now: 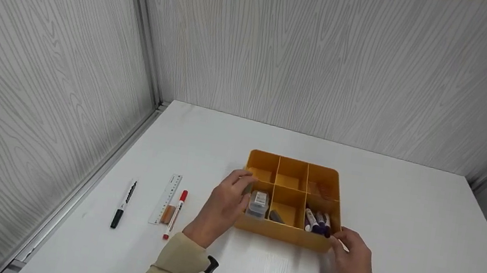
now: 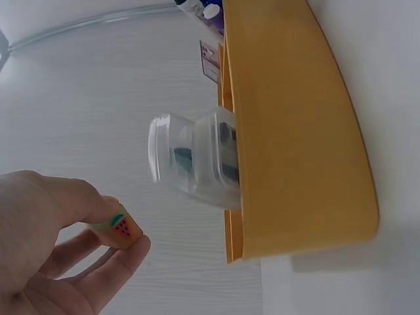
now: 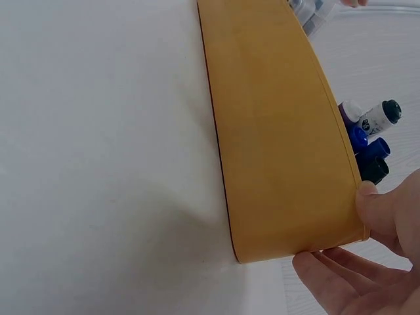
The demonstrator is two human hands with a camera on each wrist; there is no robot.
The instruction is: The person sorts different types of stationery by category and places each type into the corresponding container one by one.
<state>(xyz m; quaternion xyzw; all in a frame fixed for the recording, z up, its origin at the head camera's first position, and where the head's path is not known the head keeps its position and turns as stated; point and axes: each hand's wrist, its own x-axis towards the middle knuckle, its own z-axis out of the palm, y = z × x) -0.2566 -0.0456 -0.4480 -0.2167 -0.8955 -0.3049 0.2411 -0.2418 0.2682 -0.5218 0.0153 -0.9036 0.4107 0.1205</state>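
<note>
My left hand [image 1: 224, 203] pinches a small watermelon-print eraser [image 2: 125, 230] between thumb and fingers, at the left side of a yellow compartment box [image 1: 282, 235]. Just beside that hand, clear plastic containers [image 1: 258, 204] fill the near left compartment and stick up above the rim. At the near right corner, my right hand [image 1: 356, 259] grips the box, thumb at the rim and fingers against the side. Several markers [image 3: 374, 121] lean in the near right compartment. A dark grey piece [image 1: 276, 216] lies in the near middle one.
Left of the box, a clear ruler [image 1: 166, 199], an orange block [image 1: 167, 215] and a red-capped marker [image 1: 175, 215] lie close together. Farther left is a black-capped marker [image 1: 118, 216]. A reddish see-through card [image 1: 324, 190] stands in the far right compartment. Panels enclose the table.
</note>
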